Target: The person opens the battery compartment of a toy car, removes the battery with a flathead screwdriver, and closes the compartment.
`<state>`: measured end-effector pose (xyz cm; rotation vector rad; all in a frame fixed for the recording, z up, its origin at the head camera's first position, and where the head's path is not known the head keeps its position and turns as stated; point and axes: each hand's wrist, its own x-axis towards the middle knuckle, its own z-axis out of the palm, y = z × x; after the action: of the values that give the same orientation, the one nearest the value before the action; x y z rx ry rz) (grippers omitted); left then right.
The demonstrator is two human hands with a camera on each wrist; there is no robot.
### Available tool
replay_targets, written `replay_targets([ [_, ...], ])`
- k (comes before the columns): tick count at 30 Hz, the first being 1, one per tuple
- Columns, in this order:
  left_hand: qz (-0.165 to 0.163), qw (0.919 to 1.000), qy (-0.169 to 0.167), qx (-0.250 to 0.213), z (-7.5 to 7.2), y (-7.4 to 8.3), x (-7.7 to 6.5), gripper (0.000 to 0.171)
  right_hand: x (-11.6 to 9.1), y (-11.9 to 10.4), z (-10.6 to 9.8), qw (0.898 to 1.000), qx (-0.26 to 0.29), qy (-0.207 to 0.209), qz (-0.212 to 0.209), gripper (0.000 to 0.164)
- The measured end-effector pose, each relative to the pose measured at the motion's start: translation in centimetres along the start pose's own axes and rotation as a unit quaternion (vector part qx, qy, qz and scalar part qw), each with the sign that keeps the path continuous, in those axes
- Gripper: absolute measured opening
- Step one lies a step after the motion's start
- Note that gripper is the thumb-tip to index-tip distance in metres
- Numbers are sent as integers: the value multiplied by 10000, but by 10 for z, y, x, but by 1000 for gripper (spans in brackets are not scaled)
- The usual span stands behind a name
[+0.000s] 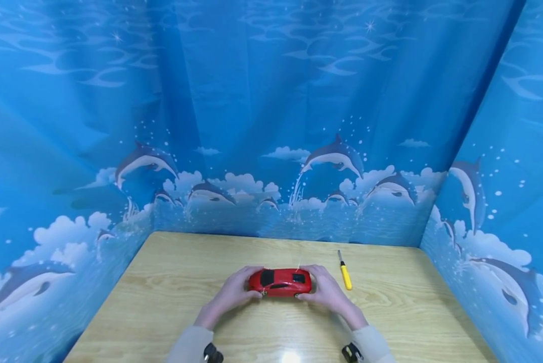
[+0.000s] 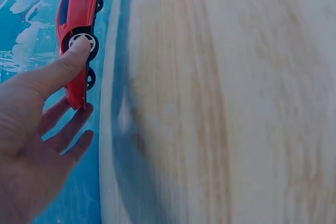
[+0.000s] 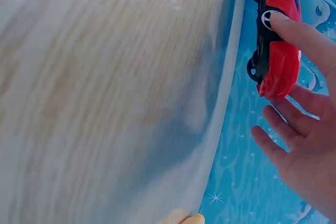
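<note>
A red toy car point(image 1: 280, 282) with dark windows and an upright thin wire at its rear right is held between two hands, raised above the tabletop. My left hand point(image 1: 240, 287) grips its left end; in the left wrist view the thumb presses a wheel point(image 2: 84, 45) while the other fingers reach round the far side. At the opposite end my right hand point(image 1: 323, 287) grips the car, its thumb on another wheel point(image 3: 269, 19) in the right wrist view. Both wrist views show the wheels off the wood.
To the right of the right hand lies a screwdriver point(image 1: 345, 275) with a yellow handle, its shaft pointing away. The light wooden table point(image 1: 185, 262) is bordered at the back and sides by a blue dolphin-print curtain point(image 1: 253, 101).
</note>
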<state>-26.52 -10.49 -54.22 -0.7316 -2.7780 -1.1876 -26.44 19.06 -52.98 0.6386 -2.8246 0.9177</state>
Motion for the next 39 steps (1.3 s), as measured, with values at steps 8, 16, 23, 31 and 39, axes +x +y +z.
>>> replay_targets([
  [8, -212, 9994, -61, -283, -4, 4, -2, 76, -5, -2, -6, 9998, 175, 93, 37, 79],
  [16, -173, 9983, -25, -552, -5, 4, -1, 74, -8, -2, -9, 9996, 233, 122, 39, 78],
  [23, 5, 9977, 84, -672, -5, 2, -1, 73, -10, -3, -11, 9994, 289, 208, 40, 78],
  [31, -2, 9975, 93, -700, -10, 4, -3, 72, -11, -3, -10, 9984, 447, 358, 25, 78],
  [39, 8, 9955, 223, -920, -13, 7, -3, 69, -13, -8, -13, 9960, 779, 376, 210, 76],
])
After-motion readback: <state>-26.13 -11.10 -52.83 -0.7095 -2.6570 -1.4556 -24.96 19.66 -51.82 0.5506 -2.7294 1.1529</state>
